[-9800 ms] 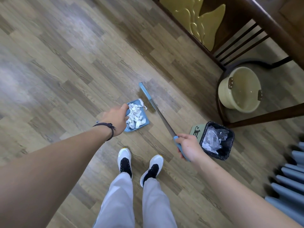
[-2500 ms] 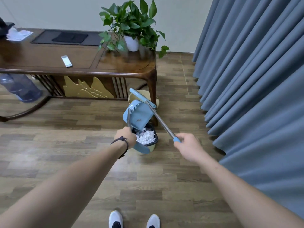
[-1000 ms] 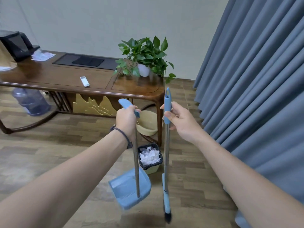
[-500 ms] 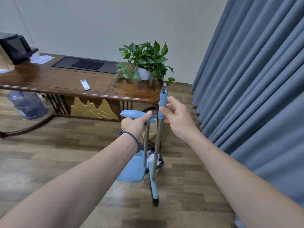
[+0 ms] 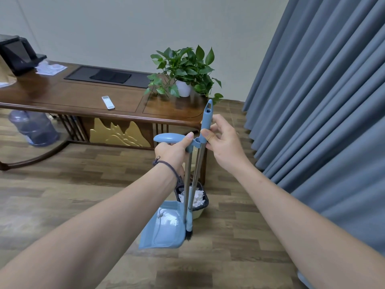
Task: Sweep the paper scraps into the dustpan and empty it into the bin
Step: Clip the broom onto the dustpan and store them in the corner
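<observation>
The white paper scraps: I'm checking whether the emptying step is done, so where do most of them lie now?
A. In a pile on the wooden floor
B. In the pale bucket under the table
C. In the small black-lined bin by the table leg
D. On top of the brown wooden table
C: the white paper scraps fill the small black-lined bin behind the two handles, though a whitish patch inside the blue plastic dustpan may be leftover scraps or glare.

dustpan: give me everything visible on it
The dustpan is light blue plastic with a thin metal pole up to a flat oval blue grip. The left hand holds that grip; a clip beside it takes the broom handle, which the right hand pinches. The pan hangs upright, with comb teeth along its right edge and a white patch, unclear, near its top. It is in front of the bin.
</observation>
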